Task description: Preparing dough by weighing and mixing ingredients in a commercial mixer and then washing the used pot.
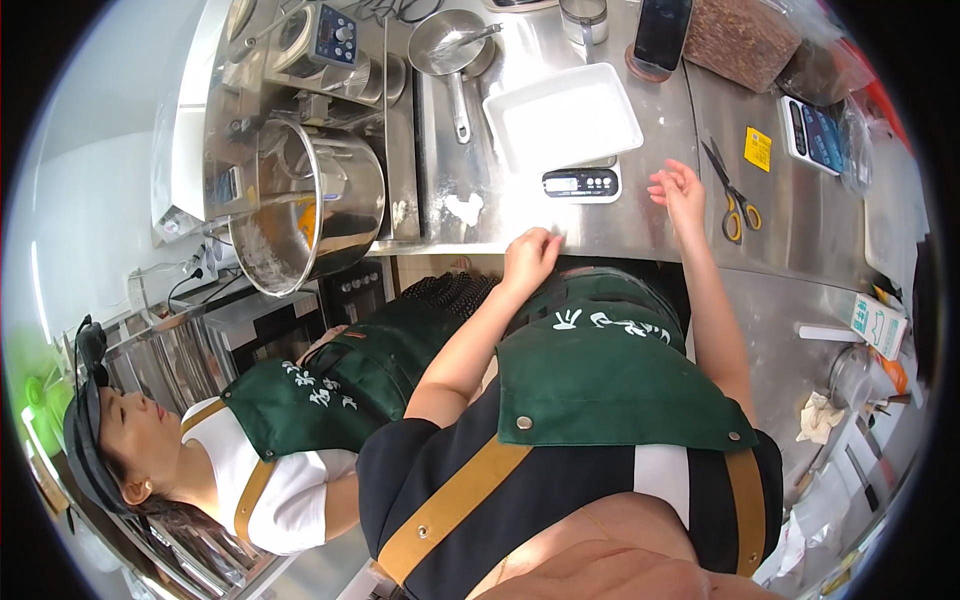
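Observation:
My left hand is at the worktop's front edge, its fingers curled in and nothing visible in them. My right hand hovers over the steel surface, fingers loosely bent and apart, holding nothing. Between and beyond my hands lies a kitchen scale with a dark display panel. A white rectangular tray sits on it, with no contents that I can see. Right of my right hand lie scissors with black and yellow handles. Left of the scale is a small white clump, perhaps powder or paper.
A saucepan with a utensil in it stands at the back, near a phone on a stand. A large steel mixing bowl is at the left, beside a co-worker in a green apron. A second scale lies right.

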Tool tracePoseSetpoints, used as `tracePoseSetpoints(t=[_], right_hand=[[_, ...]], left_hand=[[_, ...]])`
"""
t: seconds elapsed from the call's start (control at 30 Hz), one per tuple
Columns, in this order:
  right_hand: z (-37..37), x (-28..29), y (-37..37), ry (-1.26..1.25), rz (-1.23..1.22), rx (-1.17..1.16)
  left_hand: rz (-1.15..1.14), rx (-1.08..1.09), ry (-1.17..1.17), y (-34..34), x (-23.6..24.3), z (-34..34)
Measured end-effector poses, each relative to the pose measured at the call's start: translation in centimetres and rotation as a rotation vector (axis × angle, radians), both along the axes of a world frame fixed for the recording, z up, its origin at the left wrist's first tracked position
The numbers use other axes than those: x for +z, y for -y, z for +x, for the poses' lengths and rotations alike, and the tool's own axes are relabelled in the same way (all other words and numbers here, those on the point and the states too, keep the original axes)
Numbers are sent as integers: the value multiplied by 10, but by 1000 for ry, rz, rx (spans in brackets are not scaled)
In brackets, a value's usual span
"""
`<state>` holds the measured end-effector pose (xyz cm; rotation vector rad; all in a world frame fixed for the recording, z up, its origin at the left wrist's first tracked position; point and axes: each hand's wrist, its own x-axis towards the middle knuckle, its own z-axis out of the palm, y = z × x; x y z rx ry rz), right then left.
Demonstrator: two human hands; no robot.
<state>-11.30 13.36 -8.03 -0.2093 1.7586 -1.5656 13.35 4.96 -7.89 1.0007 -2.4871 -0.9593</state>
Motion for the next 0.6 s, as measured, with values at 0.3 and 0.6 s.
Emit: tracePoseSetpoints(t=[0.3, 0.6], right_hand=[[-32, -3, 13, -77, -4, 70], [11, -12, 17, -858, 105, 187]], left_hand=[[99, 451, 58, -39, -2, 55], [270, 769, 95, -105, -5, 124]])
